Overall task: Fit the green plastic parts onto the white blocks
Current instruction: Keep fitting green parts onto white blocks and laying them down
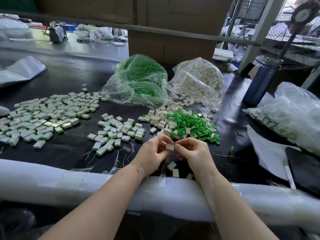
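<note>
Both hands meet over the near edge of the black table. My left hand (pixel 153 153) pinches a small white block (pixel 169 147) between thumb and fingers. My right hand (pixel 194 152) presses its curled fingertips against the block's right side; whether a green part sits between them is hidden. A loose heap of green plastic parts (pixel 192 124) mixed with white blocks lies just beyond the hands. Three white blocks (pixel 174 168) lie under my wrists. Blocks with green parts fitted (pixel 119 131) form a pile to the left, and a larger spread (pixel 45 115) reaches the far left.
A clear bag of green parts (pixel 140 80) and a clear bag of white blocks (pixel 199 82) stand behind the heap. A blue bottle (pixel 261 80), another filled bag (pixel 287 115), papers and a dark tablet (pixel 304 167) are at right. A white foam roll (pixel 69 184) pads the table's near edge.
</note>
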### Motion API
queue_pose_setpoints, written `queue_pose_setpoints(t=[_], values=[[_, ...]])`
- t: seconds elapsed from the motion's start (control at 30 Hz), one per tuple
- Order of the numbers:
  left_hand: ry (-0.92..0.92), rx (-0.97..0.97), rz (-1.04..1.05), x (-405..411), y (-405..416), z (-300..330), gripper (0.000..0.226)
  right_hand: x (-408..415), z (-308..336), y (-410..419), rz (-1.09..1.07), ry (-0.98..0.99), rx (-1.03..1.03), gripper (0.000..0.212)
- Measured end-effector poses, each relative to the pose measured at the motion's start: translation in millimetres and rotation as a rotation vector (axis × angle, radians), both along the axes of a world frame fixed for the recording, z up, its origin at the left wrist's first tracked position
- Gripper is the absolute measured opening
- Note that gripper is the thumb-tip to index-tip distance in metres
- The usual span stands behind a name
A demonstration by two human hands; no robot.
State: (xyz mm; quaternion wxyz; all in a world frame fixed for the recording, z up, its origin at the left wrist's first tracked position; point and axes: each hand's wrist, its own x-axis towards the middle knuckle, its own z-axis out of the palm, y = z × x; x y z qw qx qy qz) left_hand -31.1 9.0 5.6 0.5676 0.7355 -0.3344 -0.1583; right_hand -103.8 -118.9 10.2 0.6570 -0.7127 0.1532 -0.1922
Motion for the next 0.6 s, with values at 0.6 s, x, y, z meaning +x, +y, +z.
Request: queue_pose_setpoints(t=[0.6], values=[[0.003,0.140,0.050,2.1,2.5,0.5,0.013,0.4,0.4,4.1,0.047,0.141,-0.168,0.018]])
